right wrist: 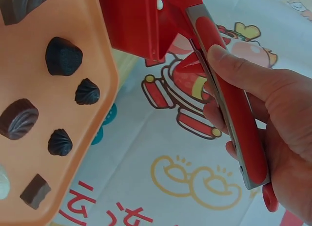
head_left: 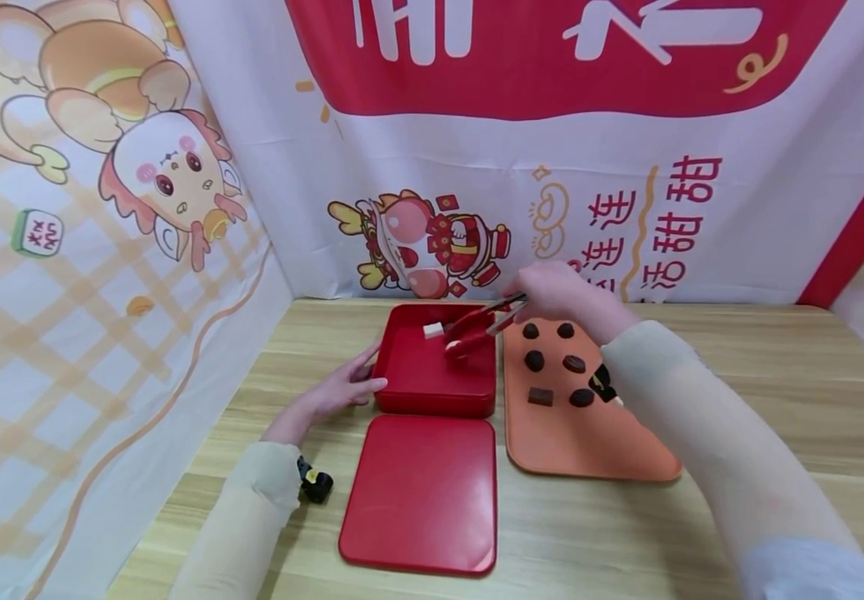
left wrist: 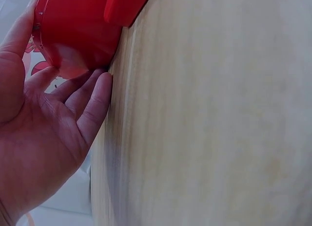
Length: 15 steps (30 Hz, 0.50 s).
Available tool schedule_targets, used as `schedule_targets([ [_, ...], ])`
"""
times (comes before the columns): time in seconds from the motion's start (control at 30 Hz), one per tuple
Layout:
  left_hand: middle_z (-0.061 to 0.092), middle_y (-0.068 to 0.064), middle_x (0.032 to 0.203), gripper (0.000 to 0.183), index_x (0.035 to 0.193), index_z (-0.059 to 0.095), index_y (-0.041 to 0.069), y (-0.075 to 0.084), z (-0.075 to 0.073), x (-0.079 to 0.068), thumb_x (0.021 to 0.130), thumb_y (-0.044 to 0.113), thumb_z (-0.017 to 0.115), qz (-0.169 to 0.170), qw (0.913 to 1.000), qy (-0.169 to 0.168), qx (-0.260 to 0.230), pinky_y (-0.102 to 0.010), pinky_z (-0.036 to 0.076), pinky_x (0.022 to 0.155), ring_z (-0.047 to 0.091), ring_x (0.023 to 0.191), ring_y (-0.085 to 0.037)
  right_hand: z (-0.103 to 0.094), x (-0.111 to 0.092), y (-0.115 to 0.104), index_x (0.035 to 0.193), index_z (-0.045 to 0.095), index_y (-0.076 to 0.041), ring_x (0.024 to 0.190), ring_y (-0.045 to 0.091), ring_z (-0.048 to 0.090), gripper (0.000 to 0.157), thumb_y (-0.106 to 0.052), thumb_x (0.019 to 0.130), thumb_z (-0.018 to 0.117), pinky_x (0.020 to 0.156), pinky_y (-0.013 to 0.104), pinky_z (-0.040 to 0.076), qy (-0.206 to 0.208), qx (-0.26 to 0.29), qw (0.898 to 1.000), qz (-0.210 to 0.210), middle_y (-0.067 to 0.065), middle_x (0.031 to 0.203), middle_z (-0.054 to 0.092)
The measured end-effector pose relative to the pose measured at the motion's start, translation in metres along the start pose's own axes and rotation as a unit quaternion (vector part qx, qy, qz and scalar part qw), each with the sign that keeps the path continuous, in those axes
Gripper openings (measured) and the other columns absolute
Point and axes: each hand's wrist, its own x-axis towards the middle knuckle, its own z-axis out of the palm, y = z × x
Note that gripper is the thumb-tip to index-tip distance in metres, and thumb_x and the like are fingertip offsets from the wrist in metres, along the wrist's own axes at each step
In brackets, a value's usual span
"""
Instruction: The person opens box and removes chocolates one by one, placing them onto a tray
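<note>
My right hand [head_left: 555,292] grips a pair of tongs [right wrist: 229,104] with red and metal handles. Their red tips reach down into a red square box [head_left: 432,396], where a small pale piece [head_left: 452,344] shows at one tip; whether it is pinched I cannot tell. A white block-shaped piece [head_left: 433,330] lies in the box near the tips. Fingers of my left hand [head_left: 337,390] touch the box's left side and front corner. In the left wrist view the left palm [left wrist: 44,123] faces the camera, with its fairly straight fingers against the box wall.
Right of the box, an orange tray [head_left: 574,454] bears several dark chocolates [head_left: 534,361]. A red lid [head_left: 420,496] lies flat on the wooden table [head_left: 551,533] in front of the box. Printed cloth [head_left: 596,142] hangs behind the table and along its left side.
</note>
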Motion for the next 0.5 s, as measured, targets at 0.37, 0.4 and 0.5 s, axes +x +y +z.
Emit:
schedule_targets([
  [0.37,0.021,-0.026,0.155,0.079,0.158,0.009,0.028,0.001,-0.001,0.000,0.098,0.027,0.060,0.002,1.0000,-0.002,0.000,-0.051,0.042,0.099,0.033,0.136,-0.039,-0.016,-0.029,0.007,0.121,0.070,-0.012,0.106,0.027,0.063,0.044,-0.028,0.081,0.081,0.084,0.045,0.051,0.049,0.012,0.999,0.014,0.009,0.116,0.068],
  [0.4,0.021,-0.026,0.155,0.079,0.158,0.009,0.029,0.001,0.000,0.000,0.098,0.028,0.061,0.000,1.0000,-0.001,-0.001,-0.050,0.043,0.099,0.034,0.136,-0.038,-0.018,-0.032,0.008,0.122,0.070,-0.012,0.105,0.028,0.064,0.044,-0.027,0.082,0.081,0.083,0.045,0.051,0.054,0.016,0.998,0.015,0.009,0.116,0.068],
  [0.5,0.021,-0.027,0.155,0.080,0.158,0.008,0.028,0.002,0.000,-0.001,0.098,0.028,0.061,0.003,1.0000,-0.002,0.001,-0.049,0.044,0.099,0.036,0.135,-0.039,-0.025,-0.044,0.010,0.124,0.069,-0.013,0.103,0.028,0.064,0.046,-0.025,0.082,0.080,0.079,0.045,0.051,0.068,0.020,0.997,0.018,0.009,0.115,0.069],
])
